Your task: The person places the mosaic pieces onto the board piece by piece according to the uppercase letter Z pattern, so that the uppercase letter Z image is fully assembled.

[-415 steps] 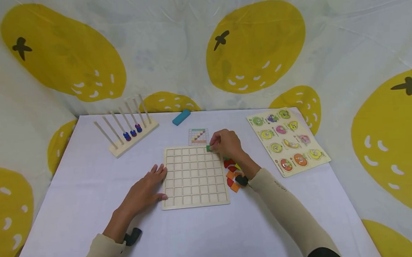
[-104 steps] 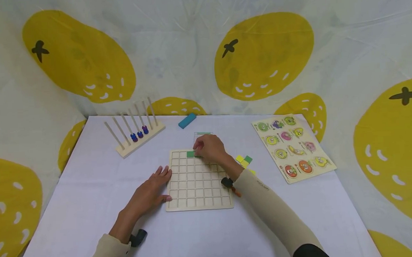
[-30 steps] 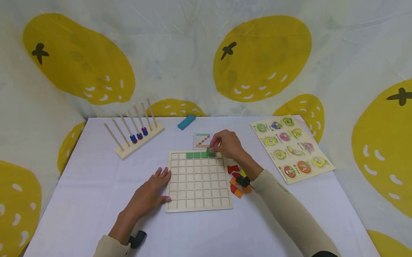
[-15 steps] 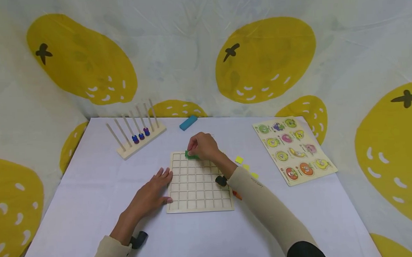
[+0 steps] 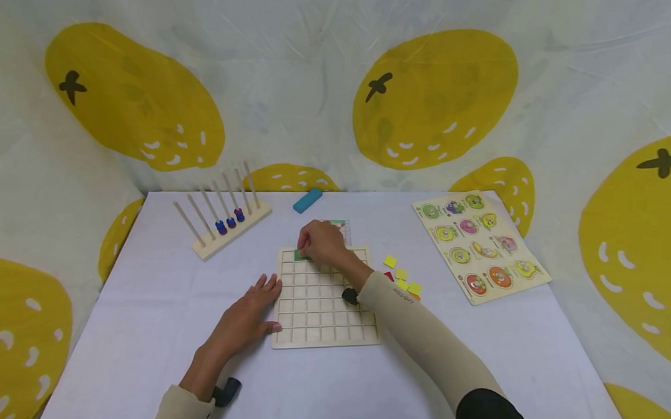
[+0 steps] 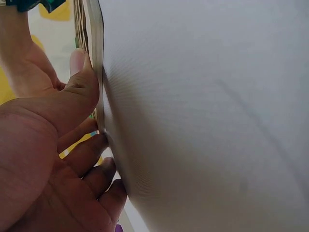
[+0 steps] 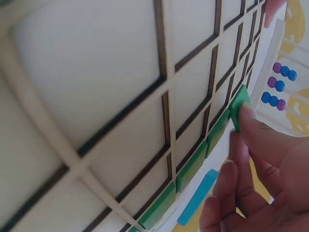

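A wooden grid board (image 5: 325,304) lies on the white-covered table. My right hand (image 5: 327,244) pinches a green square tile (image 7: 236,107) between thumb and fingers, over the board's far row near its left end. That tile is tilted in the right wrist view, beside several green tiles (image 7: 193,166) set along the same row. In the head view my right hand hides most of that row. My left hand (image 5: 241,317) rests against the board's left edge. In the left wrist view its thumb (image 6: 82,89) touches the board's side and the other fingers lie along it.
Loose yellow tiles (image 5: 414,289) and a red piece (image 5: 389,276) lie right of the board, partly behind my right sleeve. A pattern card (image 5: 343,229) lies beyond the board. Farther out are a pegged bead rack (image 5: 232,233), a blue block (image 5: 307,201) and a fruit puzzle board (image 5: 456,273).
A single green tile at the far row has become several in a line. Over the last second my right hand has brought another green tile leftward along it. My left hand stays at the edge.
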Demonstrator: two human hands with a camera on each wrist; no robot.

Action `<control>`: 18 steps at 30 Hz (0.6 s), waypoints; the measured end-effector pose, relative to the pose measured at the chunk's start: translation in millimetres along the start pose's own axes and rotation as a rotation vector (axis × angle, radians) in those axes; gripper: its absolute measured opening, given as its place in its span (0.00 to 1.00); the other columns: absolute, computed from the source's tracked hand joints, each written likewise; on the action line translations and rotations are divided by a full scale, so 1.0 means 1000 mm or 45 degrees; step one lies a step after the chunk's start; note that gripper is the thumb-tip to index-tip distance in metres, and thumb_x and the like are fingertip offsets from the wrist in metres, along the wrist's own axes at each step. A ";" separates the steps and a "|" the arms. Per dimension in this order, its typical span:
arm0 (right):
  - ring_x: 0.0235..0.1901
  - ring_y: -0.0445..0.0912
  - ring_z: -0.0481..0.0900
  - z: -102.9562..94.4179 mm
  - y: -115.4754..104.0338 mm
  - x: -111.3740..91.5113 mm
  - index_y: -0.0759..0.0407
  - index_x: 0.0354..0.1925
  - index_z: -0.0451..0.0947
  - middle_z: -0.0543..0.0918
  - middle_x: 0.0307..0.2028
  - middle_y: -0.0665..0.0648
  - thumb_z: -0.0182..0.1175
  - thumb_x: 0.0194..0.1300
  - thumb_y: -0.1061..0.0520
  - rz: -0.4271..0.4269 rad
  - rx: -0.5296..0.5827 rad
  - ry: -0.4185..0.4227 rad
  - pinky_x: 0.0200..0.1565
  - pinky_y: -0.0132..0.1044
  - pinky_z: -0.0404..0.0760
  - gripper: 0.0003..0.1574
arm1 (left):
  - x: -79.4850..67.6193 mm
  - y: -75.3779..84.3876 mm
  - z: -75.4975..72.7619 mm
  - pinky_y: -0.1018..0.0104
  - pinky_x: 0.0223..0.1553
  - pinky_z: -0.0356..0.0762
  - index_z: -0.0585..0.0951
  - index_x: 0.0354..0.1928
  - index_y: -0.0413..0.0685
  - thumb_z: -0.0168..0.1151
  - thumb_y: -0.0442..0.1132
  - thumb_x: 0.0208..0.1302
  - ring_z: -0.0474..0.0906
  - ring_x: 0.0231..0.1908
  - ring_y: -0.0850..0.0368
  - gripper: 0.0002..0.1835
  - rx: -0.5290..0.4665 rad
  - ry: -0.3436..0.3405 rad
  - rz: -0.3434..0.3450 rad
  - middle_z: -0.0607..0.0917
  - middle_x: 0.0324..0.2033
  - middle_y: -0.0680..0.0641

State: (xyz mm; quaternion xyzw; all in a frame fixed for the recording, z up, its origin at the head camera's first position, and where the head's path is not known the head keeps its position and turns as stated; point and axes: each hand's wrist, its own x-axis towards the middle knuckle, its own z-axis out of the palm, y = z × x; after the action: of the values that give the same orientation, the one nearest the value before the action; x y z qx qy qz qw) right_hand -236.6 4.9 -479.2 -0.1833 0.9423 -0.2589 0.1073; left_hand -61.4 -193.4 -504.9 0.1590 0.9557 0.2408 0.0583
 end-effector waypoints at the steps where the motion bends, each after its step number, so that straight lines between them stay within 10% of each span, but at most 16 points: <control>1: 0.31 0.43 0.81 0.001 0.000 0.000 0.46 0.28 0.88 0.85 0.25 0.45 0.81 0.60 0.54 -0.001 -0.019 -0.004 0.33 0.38 0.79 0.10 | 0.000 0.000 0.000 0.37 0.77 0.65 0.66 0.80 0.38 0.82 0.45 0.55 0.56 0.82 0.37 0.53 -0.002 -0.004 -0.007 0.64 0.81 0.38; 18: 0.40 0.45 0.85 -0.022 0.012 -0.025 0.51 0.40 0.91 0.89 0.36 0.49 0.78 0.63 0.56 -0.043 0.083 0.023 0.46 0.42 0.83 0.06 | 0.000 0.002 0.000 0.37 0.76 0.67 0.65 0.80 0.40 0.82 0.46 0.55 0.55 0.83 0.37 0.54 -0.001 -0.002 -0.014 0.64 0.81 0.39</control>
State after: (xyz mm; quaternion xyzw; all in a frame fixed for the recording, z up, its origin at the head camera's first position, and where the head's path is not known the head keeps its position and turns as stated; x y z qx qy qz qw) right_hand -224.2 34.3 -464.3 -0.1934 0.9310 -0.2928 0.1003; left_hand -61.0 -192.3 -503.8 0.1538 0.9564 0.2408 0.0604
